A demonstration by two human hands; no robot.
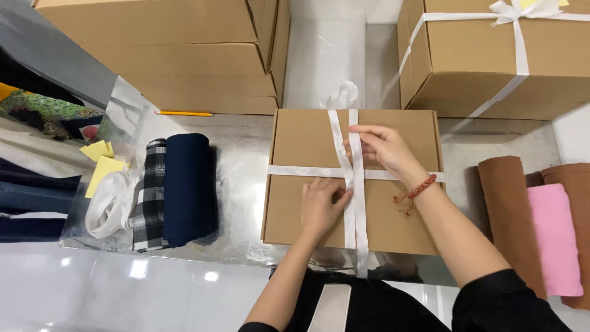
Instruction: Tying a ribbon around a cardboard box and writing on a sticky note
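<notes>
1. A flat cardboard box (307, 147) lies on the shiny table (243, 178) directly before the person, crossed by a white ribbon (357, 215).
2. The left hand (321, 206) presses down at the crossing, fingers curled together on the ribbon.
3. The right hand (384, 147) pinches a ribbon strand between thumb and fingertips, just above the crossing.
4. Likely risk: if the left hand lifts or slides, the crossing may slacken and drift off centre — the ribbon looks smooth.
5. A hard tug by the right hand could twist the strand or shift the box.
6. Folded navy cloth (187, 187) and a spare ribbon bundle (110, 206) lie to the left — well apart.
</notes>
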